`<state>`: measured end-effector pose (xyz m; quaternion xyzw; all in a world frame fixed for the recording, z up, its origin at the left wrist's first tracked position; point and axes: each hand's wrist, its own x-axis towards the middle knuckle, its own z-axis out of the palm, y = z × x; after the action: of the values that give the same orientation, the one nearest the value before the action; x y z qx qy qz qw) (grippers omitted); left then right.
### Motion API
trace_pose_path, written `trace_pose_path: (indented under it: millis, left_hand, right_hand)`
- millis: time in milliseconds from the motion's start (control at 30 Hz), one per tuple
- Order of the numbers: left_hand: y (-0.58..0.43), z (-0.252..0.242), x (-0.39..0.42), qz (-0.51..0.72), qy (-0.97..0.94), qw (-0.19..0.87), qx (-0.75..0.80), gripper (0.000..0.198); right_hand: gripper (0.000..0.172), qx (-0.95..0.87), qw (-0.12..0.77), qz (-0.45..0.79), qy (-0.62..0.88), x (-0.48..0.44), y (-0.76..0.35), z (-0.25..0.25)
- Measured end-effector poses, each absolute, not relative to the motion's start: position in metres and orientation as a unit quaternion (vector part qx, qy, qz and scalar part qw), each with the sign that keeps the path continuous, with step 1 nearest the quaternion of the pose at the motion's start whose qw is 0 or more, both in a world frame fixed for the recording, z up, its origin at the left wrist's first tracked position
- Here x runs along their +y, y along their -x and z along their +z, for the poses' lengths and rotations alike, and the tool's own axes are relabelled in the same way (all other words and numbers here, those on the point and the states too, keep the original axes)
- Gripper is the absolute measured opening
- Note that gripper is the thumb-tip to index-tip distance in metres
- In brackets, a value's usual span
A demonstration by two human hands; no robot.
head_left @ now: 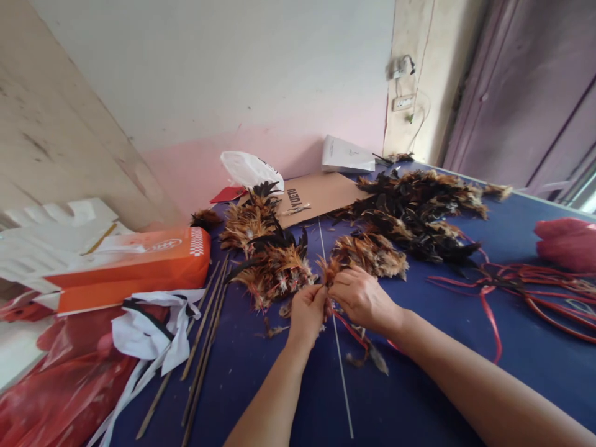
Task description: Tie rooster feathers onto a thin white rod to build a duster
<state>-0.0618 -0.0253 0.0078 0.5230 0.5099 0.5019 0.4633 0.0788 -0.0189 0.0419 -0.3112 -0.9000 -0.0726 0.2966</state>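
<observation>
My left hand (307, 313) and my right hand (365, 298) meet over the middle of the blue table (261, 385), fingers closed. Both pinch a small bunch of brown feathers (328, 268) whose tips stick up between them. Red plastic string (349, 329) trails below the fingers; which hand grips it, I cannot tell. Close behind my right hand lies a brown feather bundle (370, 253). Another bundle (279, 267), brown with black tips, rests just beyond my left hand. A few loose grey feathers (375, 357) lie beneath my right wrist.
A large feather pile (419, 214) and a cardboard sheet (321, 192) lie farther back. On the right are tangled red string (503, 279) and a pink bundle (568, 244). Thin sticks (205, 347), a white strapped cloth (144, 332) and an orange bag (135, 273) are at left.
</observation>
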Motion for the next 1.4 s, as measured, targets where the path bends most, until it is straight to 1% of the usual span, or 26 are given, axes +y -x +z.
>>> trace_pose_path:
  millis: [100,167,233,300,367,400,433,467,533,633,733,933,1167,1267,1400]
  left_hand:
    - [0.068,0.011,-0.027,0.418,-0.634,0.415,0.501,0.026]
    - [0.071,0.016,-0.031,0.362,-0.692,0.42,0.463,0.026]
    - [0.074,0.024,-0.035,0.306,-0.709,0.471,0.426,0.028]
    - [0.077,0.03,-0.039,0.274,-0.68,0.554,0.395,0.029]
    - [0.078,0.034,-0.041,0.302,-0.607,0.642,0.358,0.028]
    - [0.078,0.034,-0.041,0.334,-0.558,0.68,0.337,0.027]
    - [0.077,0.033,-0.04,0.372,-0.507,0.71,0.316,0.025]
    - [0.076,0.031,-0.038,0.409,-0.455,0.733,0.297,0.022]
    - [0.074,0.026,-0.033,0.462,-0.367,0.76,0.272,0.018]
    - [0.071,0.02,-0.026,0.485,-0.288,0.777,0.278,0.017]
    - [0.068,0.017,-0.025,0.494,-0.28,0.758,0.32,0.019]
    - [0.062,0.016,-0.026,0.522,-0.311,0.695,0.384,0.026]
    - [0.06,0.008,-0.026,0.522,-0.344,0.656,0.423,0.026]
    - [0.06,0.009,-0.027,0.51,-0.354,0.657,0.428,0.026]
    - [0.062,0.013,-0.026,0.465,-0.371,0.671,0.442,0.027]
  right_hand:
    - [0.021,-0.905,0.278,-0.067,0.315,-0.02,-0.083,0.049]
    - [0.019,-0.903,0.278,-0.009,0.327,-0.018,-0.089,0.053]
    - [0.016,-0.89,0.283,0.122,0.337,-0.014,-0.098,0.055]
    - [0.017,-0.848,0.283,0.31,0.323,-0.009,-0.105,0.054]
    - [0.024,-0.782,0.293,0.47,0.286,-0.005,-0.108,0.05]
    - [0.026,-0.75,0.319,0.514,0.268,-0.004,-0.107,0.048]
    - [0.025,-0.724,0.35,0.531,0.267,-0.003,-0.104,0.045]
    - [0.025,-0.705,0.379,0.531,0.278,-0.002,-0.1,0.042]
    - [0.023,-0.691,0.416,0.493,0.326,-0.002,-0.091,0.037]
    - [0.018,-0.715,0.461,0.357,0.386,-0.005,-0.082,0.033]
    - [0.014,-0.759,0.482,0.225,0.375,-0.009,-0.079,0.031]
    - [0.015,-0.812,0.44,0.11,0.367,-0.013,-0.079,0.029]
    - [0.021,-0.859,0.369,0.018,0.356,-0.014,-0.08,0.026]
    - [0.022,-0.875,0.357,0.017,0.327,-0.014,-0.083,0.028]
    - [0.017,-0.89,0.347,0.062,0.289,-0.01,-0.089,0.031]
